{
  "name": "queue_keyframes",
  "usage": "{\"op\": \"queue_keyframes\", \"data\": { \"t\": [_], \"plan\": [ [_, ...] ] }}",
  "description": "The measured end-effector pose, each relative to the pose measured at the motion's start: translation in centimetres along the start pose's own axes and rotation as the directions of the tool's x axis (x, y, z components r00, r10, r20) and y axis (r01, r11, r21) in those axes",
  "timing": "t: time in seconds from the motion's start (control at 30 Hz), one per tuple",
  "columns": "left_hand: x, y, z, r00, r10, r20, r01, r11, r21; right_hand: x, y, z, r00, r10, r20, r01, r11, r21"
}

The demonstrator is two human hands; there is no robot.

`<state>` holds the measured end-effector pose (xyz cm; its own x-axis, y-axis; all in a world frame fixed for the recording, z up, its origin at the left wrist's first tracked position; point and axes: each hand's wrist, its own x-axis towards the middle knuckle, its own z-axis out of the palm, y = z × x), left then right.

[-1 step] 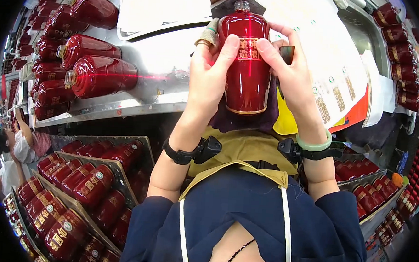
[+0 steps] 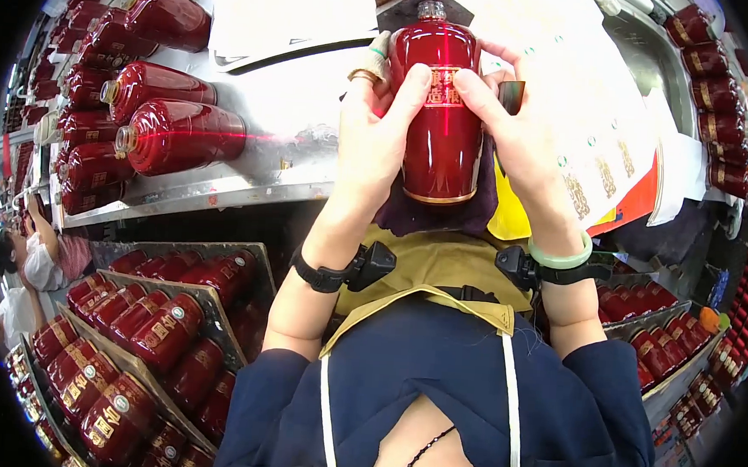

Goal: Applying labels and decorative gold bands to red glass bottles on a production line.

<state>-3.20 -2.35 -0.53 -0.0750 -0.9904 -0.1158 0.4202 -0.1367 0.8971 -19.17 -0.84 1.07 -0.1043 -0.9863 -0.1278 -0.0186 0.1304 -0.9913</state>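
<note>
A glossy dark red bottle (image 2: pixel 440 156) with a clear glass neck lies in front of me, its neck pointing away. On its upper front is a small red and gold label (image 2: pixel 444 96). My left hand (image 2: pixel 379 118) grips the bottle's left side, its thumb on the label's left edge. One left finger wears a cloth finger cover (image 2: pixel 371 60). My right hand (image 2: pixel 510 113) grips the other side, with the thumb over the label's right edge. Some fingers of both hands are hidden behind the bottle. A small dark strip (image 2: pixel 512 96) shows by the right fingers. Dark cloth (image 2: pixel 409 218) lies under the bottle's base.
Several red bottles (image 2: pixel 183 136) lie on the metal table (image 2: pixel 294 147) at left. White sheets with gold labels (image 2: pixel 604 175) lie at right. Crates of bottles (image 2: pixel 238 289) stand below on both sides. Another person (image 2: pixel 43 256) is at far left. A metal stop (image 2: pixel 400 17) is by the bottle's neck.
My right thumb has slid slightly left over the label, and my left thumb has shifted a little. The bottle stays in place.
</note>
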Motion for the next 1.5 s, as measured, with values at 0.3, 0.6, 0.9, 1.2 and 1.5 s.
{"op": "queue_keyframes", "data": {
  "t": [0.3,0.6,0.9,1.2,1.5],
  "plan": [
    [-0.1,0.0,-0.2,0.999,0.013,0.033,-0.012,0.999,-0.031,0.3,0.8,0.1,0.999,-0.052,-0.01,0.052,0.998,0.044],
    [-0.1,-0.1,-0.3,0.999,0.016,0.041,-0.016,1.0,-0.002,0.1,0.8,0.0,0.998,-0.065,0.0,0.065,0.998,0.003],
    [-0.7,0.6,-1.0,0.994,-0.09,0.064,0.096,0.991,-0.089,-0.4,-0.6,-0.6,0.999,0.015,0.035,-0.014,1.0,-0.018],
    [-1.2,0.2,-0.8,0.995,0.002,0.103,-0.002,1.0,0.002,-4.3,-1.8,-1.6,0.989,-0.146,0.015,0.147,0.986,-0.085],
    [-1.3,0.4,-0.9,0.995,-0.012,0.097,0.014,1.0,-0.018,-4.6,-1.4,-0.7,0.99,-0.14,0.011,0.14,0.985,-0.099]
  ]
}}
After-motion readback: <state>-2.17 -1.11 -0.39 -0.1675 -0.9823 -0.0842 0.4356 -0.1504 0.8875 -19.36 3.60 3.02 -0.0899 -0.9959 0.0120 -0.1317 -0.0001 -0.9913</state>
